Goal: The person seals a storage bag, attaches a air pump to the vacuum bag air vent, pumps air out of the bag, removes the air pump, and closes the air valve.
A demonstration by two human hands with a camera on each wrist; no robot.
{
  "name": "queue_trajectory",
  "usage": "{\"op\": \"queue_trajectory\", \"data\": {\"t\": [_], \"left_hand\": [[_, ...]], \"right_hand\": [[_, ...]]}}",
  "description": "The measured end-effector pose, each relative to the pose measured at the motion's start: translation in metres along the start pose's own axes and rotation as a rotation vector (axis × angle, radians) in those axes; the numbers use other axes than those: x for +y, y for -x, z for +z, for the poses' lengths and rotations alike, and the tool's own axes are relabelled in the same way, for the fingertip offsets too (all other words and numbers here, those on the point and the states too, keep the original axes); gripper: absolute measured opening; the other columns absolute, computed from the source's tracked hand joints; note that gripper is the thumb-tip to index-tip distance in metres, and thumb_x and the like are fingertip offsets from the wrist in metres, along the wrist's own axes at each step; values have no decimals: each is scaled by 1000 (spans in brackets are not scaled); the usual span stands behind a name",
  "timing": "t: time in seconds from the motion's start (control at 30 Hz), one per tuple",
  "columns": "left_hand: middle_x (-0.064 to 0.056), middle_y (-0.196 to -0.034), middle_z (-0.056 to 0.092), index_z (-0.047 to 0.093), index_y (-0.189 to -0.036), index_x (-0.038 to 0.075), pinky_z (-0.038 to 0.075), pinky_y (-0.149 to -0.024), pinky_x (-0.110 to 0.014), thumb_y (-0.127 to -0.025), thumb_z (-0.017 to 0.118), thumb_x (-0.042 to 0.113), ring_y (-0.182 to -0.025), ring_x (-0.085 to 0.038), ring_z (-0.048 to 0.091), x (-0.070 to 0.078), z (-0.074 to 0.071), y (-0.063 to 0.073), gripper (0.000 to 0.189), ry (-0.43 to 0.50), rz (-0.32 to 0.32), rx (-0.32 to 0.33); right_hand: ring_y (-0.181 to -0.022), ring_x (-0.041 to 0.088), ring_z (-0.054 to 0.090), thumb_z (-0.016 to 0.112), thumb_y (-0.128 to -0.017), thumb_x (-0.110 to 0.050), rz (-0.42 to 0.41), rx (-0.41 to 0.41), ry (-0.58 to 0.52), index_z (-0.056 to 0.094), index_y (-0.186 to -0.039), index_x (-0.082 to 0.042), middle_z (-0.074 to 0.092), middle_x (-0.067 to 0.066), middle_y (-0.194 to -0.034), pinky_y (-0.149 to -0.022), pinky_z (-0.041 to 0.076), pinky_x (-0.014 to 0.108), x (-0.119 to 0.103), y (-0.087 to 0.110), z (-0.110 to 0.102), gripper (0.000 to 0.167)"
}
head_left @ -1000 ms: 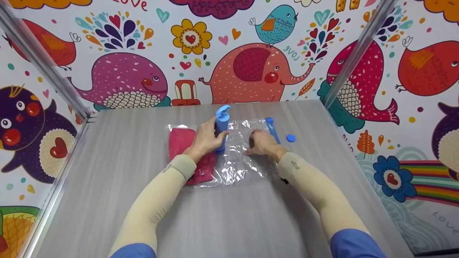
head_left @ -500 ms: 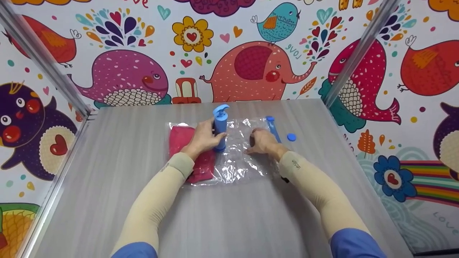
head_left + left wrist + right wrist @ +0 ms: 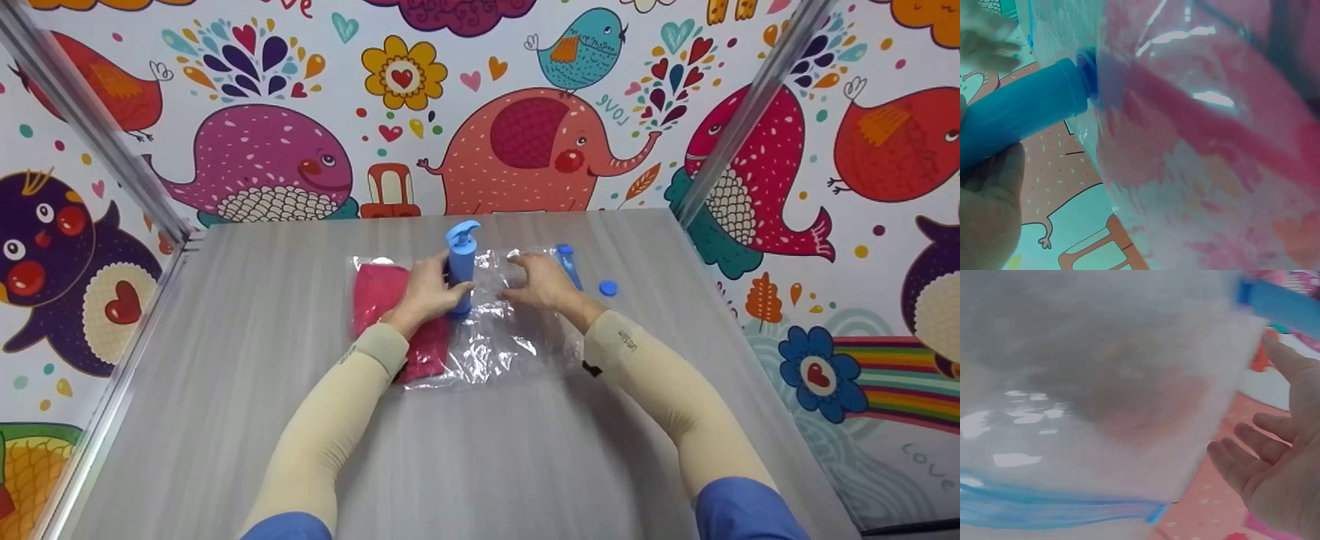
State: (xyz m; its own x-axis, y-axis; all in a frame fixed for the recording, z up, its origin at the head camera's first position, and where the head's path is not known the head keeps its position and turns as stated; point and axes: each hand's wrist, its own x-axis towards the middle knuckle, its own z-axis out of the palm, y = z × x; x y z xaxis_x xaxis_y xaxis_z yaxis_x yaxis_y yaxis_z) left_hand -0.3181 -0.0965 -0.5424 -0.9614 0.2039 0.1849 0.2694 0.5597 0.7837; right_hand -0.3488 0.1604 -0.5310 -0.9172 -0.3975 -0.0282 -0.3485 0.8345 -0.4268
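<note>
A clear plastic vacuum storage bag point(image 3: 487, 360) lies flat with folded red cloth point(image 3: 373, 294) inside its left part. Standing upright on the bag is a blue hand pump point(image 3: 463, 262), its handle at the top. My left hand point(image 3: 427, 291) grips the pump barrel, thumb on the near side. In the left wrist view the pump's point(image 3: 1022, 109) lower end meets the bag's point(image 3: 1196, 146) round blue valve. To the right of the pump, my right hand point(image 3: 549, 283) hovers over the bag with fingers spread. The right wrist view shows that hand point(image 3: 1275, 455) holding nothing.
A blue zip strip point(image 3: 570, 268) runs along the bag's right edge, with a slider at its far end. Right of it, a small round blue cap point(image 3: 608, 288) lies on the grey table point(image 3: 495, 457). Printed wall panels point(image 3: 285, 165) enclose the back and sides.
My right hand has lifted from the bag, spread its fingers and shifted slightly left toward the pump. The left hand keeps its grip on the pump, which stands almost where it did.
</note>
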Motion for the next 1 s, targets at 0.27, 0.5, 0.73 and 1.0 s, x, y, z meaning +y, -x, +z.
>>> {"op": "queue_trajectory", "data": {"t": [0.27, 0.5, 0.73, 1.0], "left_hand": [[-25, -135, 80, 69, -139, 1, 63, -114, -54, -95, 85, 21, -126, -43, 79, -1, -1, 1, 50, -8, -8, -15], [-24, -133, 81, 71, -137, 2, 64, -113, -53, -94, 89, 22, -125, -42, 80, -1, -2, -2, 51, -9, 7, -16], [-22, -126, 83, 72, -134, 3, 64, -110, -53, -94, 89, 24, -119, -40, 81, -2, -4, -3, 48, -61, 16, -40], [-22, -124, 83, 74, -131, 1, 64, -110, -52, -91, 85, 22, -116, -38, 79, 4, -12, -9, 46, -60, -28, -107]], "right_hand": [[-136, 41, 73, 90, -95, -35, -139, 107, -248, 68, -151, -3, 74, 21, -149, -114, 63, 54, -48, 0, -22, 68], [-128, 42, 78, 93, -94, -29, -175, 126, -400, 66, -153, -2, 78, 21, -141, -108, 67, 50, -74, -1, -28, 70], [-122, 41, 81, 96, -89, -24, -127, 179, -493, 71, -142, 1, 81, 21, -132, -107, 66, 55, -87, -6, -25, 63], [-116, 39, 82, 93, -88, -16, -116, 256, -472, 76, -132, 1, 83, 23, -126, -105, 67, 46, -89, -19, -11, 50]]}}
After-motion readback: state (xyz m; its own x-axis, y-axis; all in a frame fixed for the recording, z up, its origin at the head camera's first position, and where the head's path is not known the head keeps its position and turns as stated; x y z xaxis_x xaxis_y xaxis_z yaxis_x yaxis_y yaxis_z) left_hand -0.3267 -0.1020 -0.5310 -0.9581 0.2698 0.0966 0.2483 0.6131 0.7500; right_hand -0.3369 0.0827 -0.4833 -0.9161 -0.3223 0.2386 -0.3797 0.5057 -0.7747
